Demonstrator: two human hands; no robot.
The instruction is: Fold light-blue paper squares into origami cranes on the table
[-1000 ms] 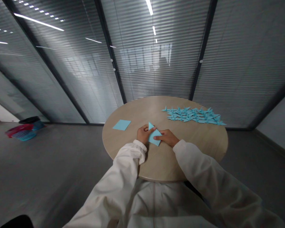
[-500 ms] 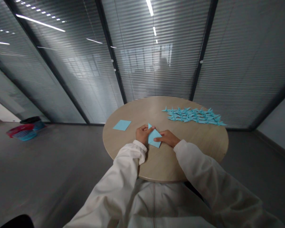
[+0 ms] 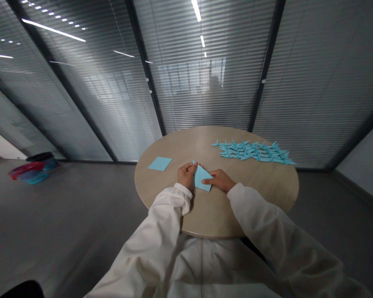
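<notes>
A folded light blue paper triangle lies on the round wooden table in front of me. My left hand pinches its upper left tip with curled fingers. On the triangle's right edge rests my right hand, fingers pressing the paper down onto the table. Both arms wear cream sleeves.
A flat blue paper square lies on the table's left side. Several folded blue paper cranes are spread at the far right. Glass walls with blinds stand behind the table. A red and blue basket sits on the floor, far left.
My left fingers have slid up along the triangle's left edge to its top tip. The right hand has barely moved.
</notes>
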